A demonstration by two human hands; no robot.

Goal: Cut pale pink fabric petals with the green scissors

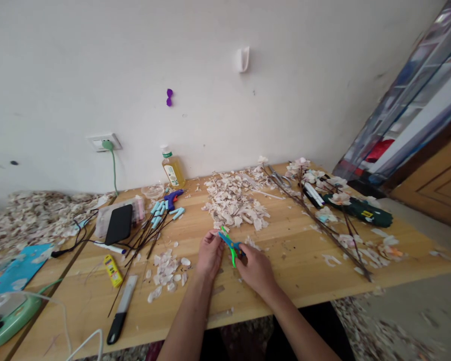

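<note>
Nearest the wearer, the right hand (256, 269) is closed around the handles of a pair of green-and-blue scissors (231, 245), fingers curled through the loops. The scissors' long axis runs up and to the left from that hand, so the blade tips end right at the left hand (210, 250). The left hand is pinched on a small pale petal piece (214, 232), held at the blades; how far the blades are parted cannot be made out. Both hands hover just above the wooden table (285, 281), close together, the left one touching the cutting end.

Left of the hands lies a loose scatter of cut petals (169, 271), and further left a utility knife (122, 310). Beyond the hands sits a large heap of petals (235, 200), with wire stems (146, 238) to its left.
</note>
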